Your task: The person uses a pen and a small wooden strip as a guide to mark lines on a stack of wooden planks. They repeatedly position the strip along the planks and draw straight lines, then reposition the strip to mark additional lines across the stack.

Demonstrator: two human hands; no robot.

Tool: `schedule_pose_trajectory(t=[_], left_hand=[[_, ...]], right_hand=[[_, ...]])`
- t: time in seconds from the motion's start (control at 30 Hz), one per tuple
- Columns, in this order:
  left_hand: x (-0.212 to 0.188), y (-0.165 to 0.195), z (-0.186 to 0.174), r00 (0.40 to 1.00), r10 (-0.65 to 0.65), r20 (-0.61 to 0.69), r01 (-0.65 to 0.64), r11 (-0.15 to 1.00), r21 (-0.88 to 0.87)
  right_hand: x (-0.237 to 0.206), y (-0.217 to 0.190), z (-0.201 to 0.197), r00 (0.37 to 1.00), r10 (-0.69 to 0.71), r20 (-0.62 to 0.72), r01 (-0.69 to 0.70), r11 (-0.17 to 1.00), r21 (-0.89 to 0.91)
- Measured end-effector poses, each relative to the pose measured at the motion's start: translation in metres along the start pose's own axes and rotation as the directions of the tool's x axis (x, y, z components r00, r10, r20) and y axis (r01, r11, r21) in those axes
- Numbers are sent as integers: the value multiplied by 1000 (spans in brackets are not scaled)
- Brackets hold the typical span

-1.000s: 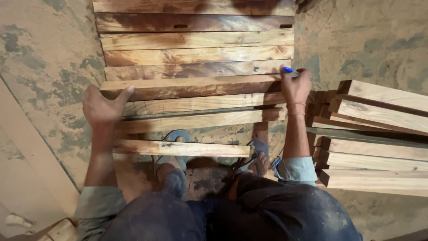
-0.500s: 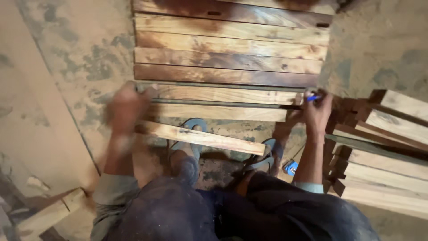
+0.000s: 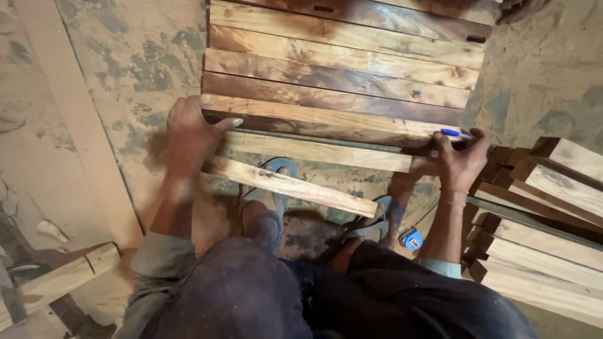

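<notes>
Figure: six planks (image 3: 339, 69) lay aligned beyond my flat, spread left hand (image 3: 188, 135); right hand (image 3: 461, 160) apparently pinched a pen (image 3: 455, 134); nearest plank (image 3: 314, 150) unaligned.

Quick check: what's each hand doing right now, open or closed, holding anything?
Left hand: open, pressed flat on the end of a plank.
Right hand: closed on a blue pen, resting at the plank's other end.

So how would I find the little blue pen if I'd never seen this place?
Start at the row of wooden planks laid side by side on the dusty floor. Go to the right end of the nearest planks, where the right hand grips them. The pen sticks out from its fingers: thin and bright blue with a white tip, unlike the round blue tape measure lower down by the foot.
</notes>
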State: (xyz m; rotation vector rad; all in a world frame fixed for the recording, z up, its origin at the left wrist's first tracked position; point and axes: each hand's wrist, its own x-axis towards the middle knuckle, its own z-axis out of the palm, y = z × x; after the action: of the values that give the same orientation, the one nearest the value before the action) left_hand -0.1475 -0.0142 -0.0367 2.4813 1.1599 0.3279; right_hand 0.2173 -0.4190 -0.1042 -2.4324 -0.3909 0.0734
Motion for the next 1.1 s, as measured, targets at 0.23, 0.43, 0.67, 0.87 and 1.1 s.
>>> schedule_pose_trajectory(t=[0.23,0.43,0.67,0.87,1.1], left_hand=[[11,-14,8,994,-42,101,35,997,62],[31,-24,18,950,-201,240,199,980,31],[24,-20,9,968,-158,194,182,976,-116],[-3,-29,-29,761,-260,595,236,964,119],[-7,-28,-19,771,-240,590,205,971,127]], right_hand=[[6,-10,-3,999,38,2,-38,998,-46],[8,-15,10,996,85,35,-83,995,-47],[2,4,18,995,-38,-91,50,989,139],[-54,13,-4,969,160,189,-224,894,387],[-69,3,0,989,-8,149,-60,894,444]])
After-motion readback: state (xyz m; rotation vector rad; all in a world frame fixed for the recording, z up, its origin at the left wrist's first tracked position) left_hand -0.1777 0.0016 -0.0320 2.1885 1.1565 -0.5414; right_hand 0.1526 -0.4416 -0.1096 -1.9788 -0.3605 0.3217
